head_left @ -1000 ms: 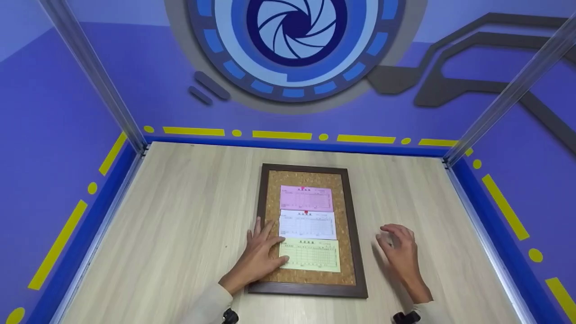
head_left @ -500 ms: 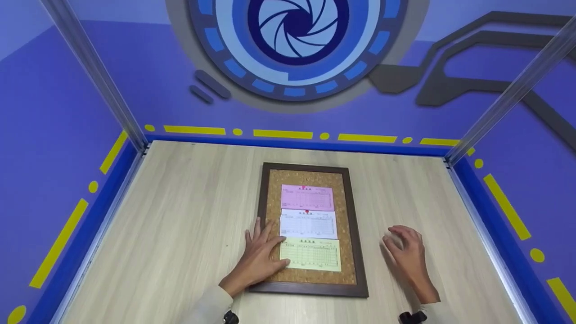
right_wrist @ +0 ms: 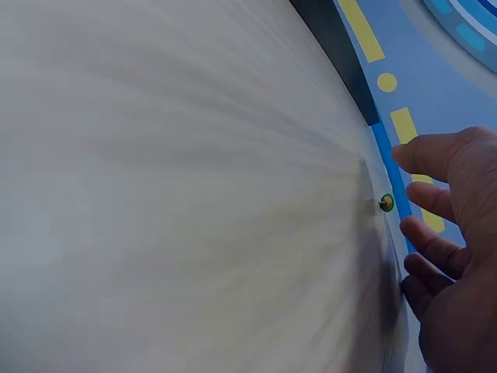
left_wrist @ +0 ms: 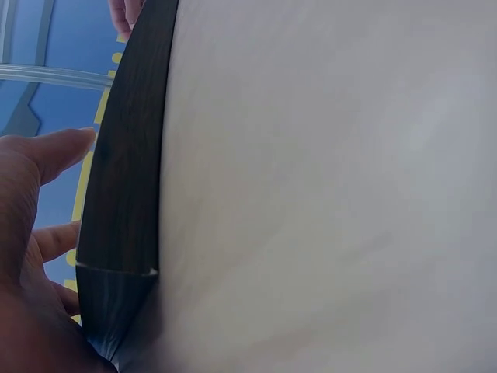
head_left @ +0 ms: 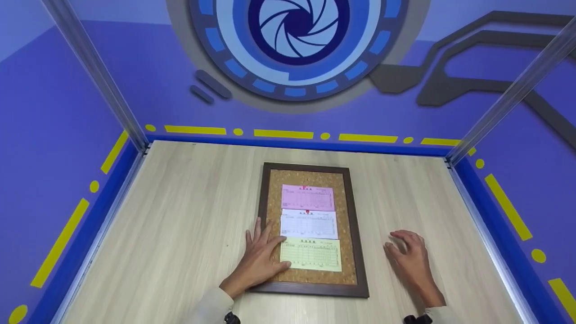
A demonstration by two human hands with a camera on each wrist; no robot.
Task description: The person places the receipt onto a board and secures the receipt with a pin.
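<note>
A cork board [head_left: 346,216] with a dark brown frame lies on the table. On it, one below another, are a pink slip [head_left: 307,198], a white slip [head_left: 308,225] and a pale green slip [head_left: 311,255]. Red pins [head_left: 307,211] show at the top of the pink and white slips. My left hand [head_left: 258,261] rests spread on the board's left side, its thumb on the green slip's left edge. Right of the board, my right hand [head_left: 414,261] hovers low with loosely bent fingers. Near those fingertips, apart from them, a small green pin-like thing [right_wrist: 387,203] shows in the right wrist view.
The pale wood-grain table [head_left: 189,216] extends around the board. Blue printed walls [head_left: 360,99] with yellow dashes enclose it at the back and both sides, with metal posts [head_left: 105,81] at the corners.
My right hand has moved a little to the right and toward me, away from the board. The left hand stays on the board and green slip.
</note>
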